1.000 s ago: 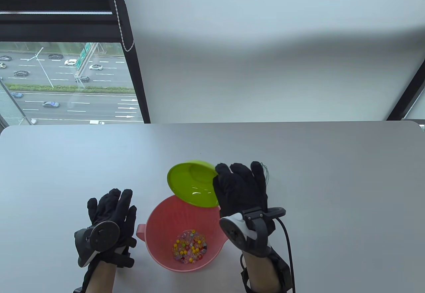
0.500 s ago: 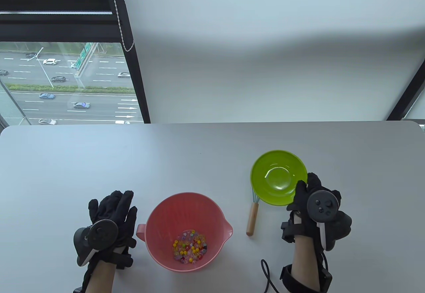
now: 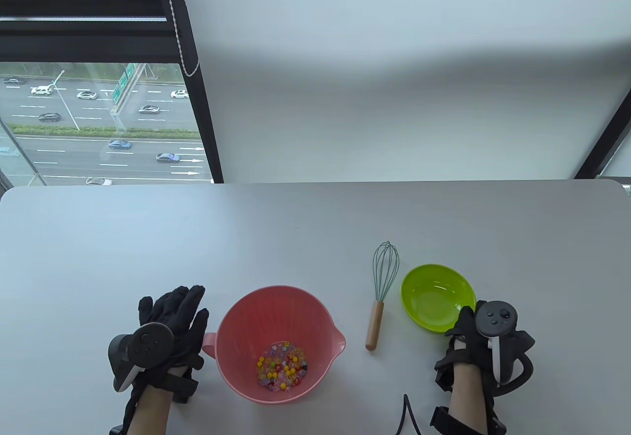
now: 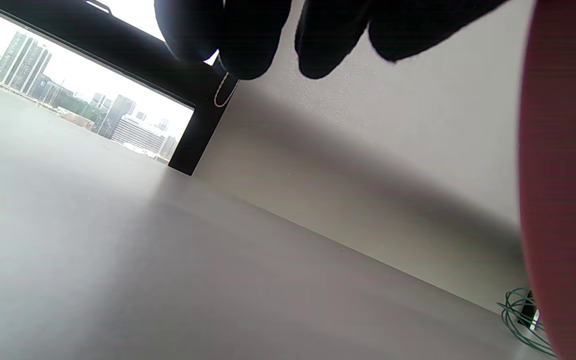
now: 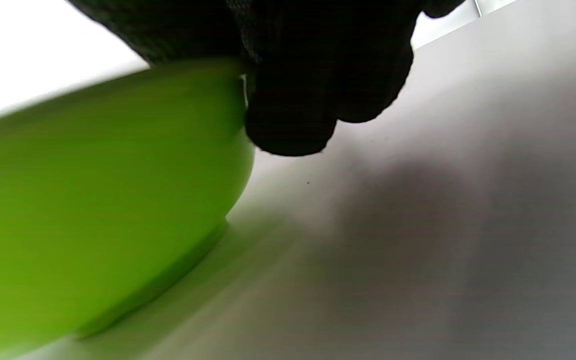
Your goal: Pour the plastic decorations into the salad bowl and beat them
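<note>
A pink salad bowl (image 3: 246,321) stands near the table's front, with several coloured plastic decorations (image 3: 281,366) lying in its bottom. Its pink wall (image 4: 563,175) fills the right edge of the left wrist view. My left hand (image 3: 172,316) lies flat on the table just left of the bowl, fingers straight, holding nothing. A whisk (image 3: 382,292) with a wooden handle lies to the right of the pink bowl. My right hand (image 3: 468,326) grips the near rim of an empty green bowl (image 3: 436,297), which sits low over the table; its green side (image 5: 93,215) shows under my fingers (image 5: 293,125).
The grey table (image 3: 148,237) runs back to a white wall, with a window at the far left. A black cable (image 3: 409,415) trails by my right forearm. The whisk's green wires (image 4: 523,320) show at the lower right of the left wrist view.
My right hand has carried the green bowl from over the pink bowl to the right and down toward the table, uncovering the whisk. The left hand has shifted slightly.
</note>
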The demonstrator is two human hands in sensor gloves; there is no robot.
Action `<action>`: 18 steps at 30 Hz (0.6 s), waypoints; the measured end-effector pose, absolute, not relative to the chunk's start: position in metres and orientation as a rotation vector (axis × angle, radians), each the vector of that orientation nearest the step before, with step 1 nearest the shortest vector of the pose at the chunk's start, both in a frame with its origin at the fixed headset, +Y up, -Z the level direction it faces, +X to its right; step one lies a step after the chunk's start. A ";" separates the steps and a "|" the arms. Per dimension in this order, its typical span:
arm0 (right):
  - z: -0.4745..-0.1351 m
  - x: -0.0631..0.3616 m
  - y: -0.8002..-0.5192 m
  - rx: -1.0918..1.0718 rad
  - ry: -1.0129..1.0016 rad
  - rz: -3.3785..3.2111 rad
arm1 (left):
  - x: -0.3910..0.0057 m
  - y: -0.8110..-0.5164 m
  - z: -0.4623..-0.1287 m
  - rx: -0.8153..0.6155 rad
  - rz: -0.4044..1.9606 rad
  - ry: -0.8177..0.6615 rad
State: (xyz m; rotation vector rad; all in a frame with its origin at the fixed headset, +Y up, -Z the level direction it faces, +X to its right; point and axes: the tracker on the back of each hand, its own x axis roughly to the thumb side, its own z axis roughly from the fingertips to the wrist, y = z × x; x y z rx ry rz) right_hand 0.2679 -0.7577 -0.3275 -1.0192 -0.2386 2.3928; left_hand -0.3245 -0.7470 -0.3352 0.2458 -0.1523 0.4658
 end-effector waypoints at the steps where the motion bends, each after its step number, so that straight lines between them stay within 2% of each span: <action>1: -0.325 0.267 -0.756 -1.021 -0.251 2.400 | -0.324 -0.747 -0.335 0.245 0.467 -0.153; 4: -0.319 0.251 -0.742 -0.961 -0.443 2.485 | -0.325 -0.747 -0.335 0.253 0.482 -0.151; 8: -0.317 0.203 -0.717 -0.695 -0.613 2.619 | -0.327 -0.745 -0.334 0.296 0.557 -0.146; 13: -0.319 0.142 -0.706 -0.366 -0.592 2.757 | -0.336 -0.749 -0.333 0.292 0.819 -0.127; 14: -0.320 0.135 -0.707 -0.333 -0.563 2.778 | -0.339 -0.750 -0.334 0.274 0.877 -0.125; 16: -0.322 0.118 -0.710 -0.260 -0.484 2.818 | -0.341 -0.758 -0.339 0.166 1.138 -0.201; 18: -0.325 0.111 -0.713 -0.244 -0.378 2.821 | -0.340 -0.761 -0.341 0.129 1.222 -0.246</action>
